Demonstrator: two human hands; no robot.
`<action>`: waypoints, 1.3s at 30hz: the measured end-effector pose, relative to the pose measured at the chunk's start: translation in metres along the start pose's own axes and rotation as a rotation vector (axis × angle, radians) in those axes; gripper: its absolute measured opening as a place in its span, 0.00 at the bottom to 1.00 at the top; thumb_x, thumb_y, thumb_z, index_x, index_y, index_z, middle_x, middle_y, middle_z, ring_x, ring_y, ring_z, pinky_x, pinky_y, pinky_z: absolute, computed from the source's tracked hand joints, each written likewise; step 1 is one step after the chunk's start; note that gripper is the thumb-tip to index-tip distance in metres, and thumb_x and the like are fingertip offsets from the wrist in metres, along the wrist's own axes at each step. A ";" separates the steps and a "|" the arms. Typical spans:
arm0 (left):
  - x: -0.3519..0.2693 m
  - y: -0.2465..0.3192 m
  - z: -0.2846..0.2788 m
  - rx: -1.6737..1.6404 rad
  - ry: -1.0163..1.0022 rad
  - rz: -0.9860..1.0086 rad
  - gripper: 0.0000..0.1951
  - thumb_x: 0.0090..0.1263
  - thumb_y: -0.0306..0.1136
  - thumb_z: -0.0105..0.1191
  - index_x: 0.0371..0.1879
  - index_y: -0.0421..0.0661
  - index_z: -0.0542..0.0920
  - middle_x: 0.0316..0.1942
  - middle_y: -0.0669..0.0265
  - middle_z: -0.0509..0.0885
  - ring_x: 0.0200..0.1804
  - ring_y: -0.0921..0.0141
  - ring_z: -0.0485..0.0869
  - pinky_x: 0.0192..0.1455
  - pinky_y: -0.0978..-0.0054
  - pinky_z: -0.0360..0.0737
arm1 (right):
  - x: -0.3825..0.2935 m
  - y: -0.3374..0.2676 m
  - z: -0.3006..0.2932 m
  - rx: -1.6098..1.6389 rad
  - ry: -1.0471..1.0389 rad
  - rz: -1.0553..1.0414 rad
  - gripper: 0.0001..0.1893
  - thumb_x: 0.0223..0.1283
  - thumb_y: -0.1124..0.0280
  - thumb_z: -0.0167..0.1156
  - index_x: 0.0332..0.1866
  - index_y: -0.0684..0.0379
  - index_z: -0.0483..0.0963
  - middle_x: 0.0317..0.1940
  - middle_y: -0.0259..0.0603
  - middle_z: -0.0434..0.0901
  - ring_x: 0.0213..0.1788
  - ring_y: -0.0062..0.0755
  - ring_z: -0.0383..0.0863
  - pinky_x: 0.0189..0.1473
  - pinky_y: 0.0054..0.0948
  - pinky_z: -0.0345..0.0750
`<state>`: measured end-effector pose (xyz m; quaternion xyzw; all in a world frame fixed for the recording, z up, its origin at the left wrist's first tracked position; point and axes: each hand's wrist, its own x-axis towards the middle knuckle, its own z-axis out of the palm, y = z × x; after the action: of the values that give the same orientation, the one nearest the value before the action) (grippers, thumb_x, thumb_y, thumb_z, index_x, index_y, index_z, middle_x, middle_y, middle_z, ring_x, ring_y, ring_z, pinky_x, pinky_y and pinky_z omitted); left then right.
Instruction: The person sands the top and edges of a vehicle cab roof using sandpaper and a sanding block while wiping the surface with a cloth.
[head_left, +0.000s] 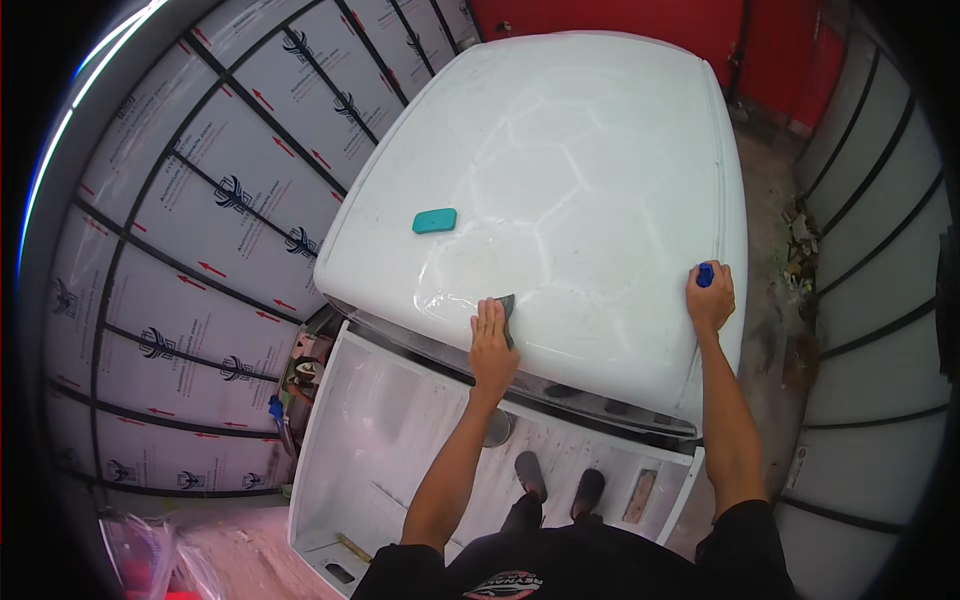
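Observation:
Before me spreads the white roof of a vehicle cab (600, 187), with a wet, glossy patch near its rear left. My left hand (491, 345) lies flat near the roof's rear edge and presses a dark grey sheet, probably sandpaper (508, 306), against the paint. Part of that sheet is hidden under the fingers. At the right edge of the roof, my right hand (711, 300) is closed around a small blue object (705, 275), mostly covered by the fingers. A teal block (434, 220) rests on the roof, ahead and left of my left hand.
I stand in a white truck bed (420, 420) behind the cab. A round metal object (499, 429) and a piece of wood (640, 496) are near my feet. Printed panels (225, 225) line the left, grey panels (877, 345) the right. Debris (801, 240) lies along the right wall.

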<state>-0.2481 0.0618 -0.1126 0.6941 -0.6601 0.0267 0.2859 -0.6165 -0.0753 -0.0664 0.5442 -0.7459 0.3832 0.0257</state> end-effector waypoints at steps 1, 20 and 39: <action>-0.012 0.020 -0.005 -0.118 -0.061 0.048 0.39 0.58 0.20 0.56 0.76 0.38 0.67 0.79 0.51 0.67 0.82 0.54 0.61 0.83 0.47 0.56 | 0.005 0.002 -0.002 -0.036 0.010 0.012 0.09 0.63 0.61 0.65 0.41 0.54 0.79 0.40 0.38 0.80 0.43 0.46 0.84 0.43 0.45 0.82; 0.058 -0.059 -0.031 0.113 -0.062 -0.117 0.23 0.80 0.25 0.43 0.73 0.39 0.71 0.78 0.51 0.69 0.81 0.55 0.62 0.82 0.47 0.59 | -0.010 -0.004 0.010 0.013 -0.013 0.000 0.09 0.61 0.61 0.65 0.41 0.52 0.79 0.39 0.38 0.78 0.44 0.43 0.84 0.43 0.45 0.83; 0.057 -0.077 -0.041 0.011 -0.132 -0.056 0.23 0.83 0.30 0.43 0.75 0.41 0.71 0.77 0.53 0.70 0.82 0.55 0.61 0.81 0.46 0.57 | -0.001 0.001 0.003 -0.025 0.036 0.024 0.09 0.60 0.61 0.66 0.41 0.53 0.80 0.39 0.38 0.79 0.44 0.43 0.85 0.44 0.45 0.83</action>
<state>-0.1549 0.0255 -0.0833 0.7140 -0.6579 -0.0235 0.2386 -0.6161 -0.0766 -0.0699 0.5278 -0.7566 0.3838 0.0414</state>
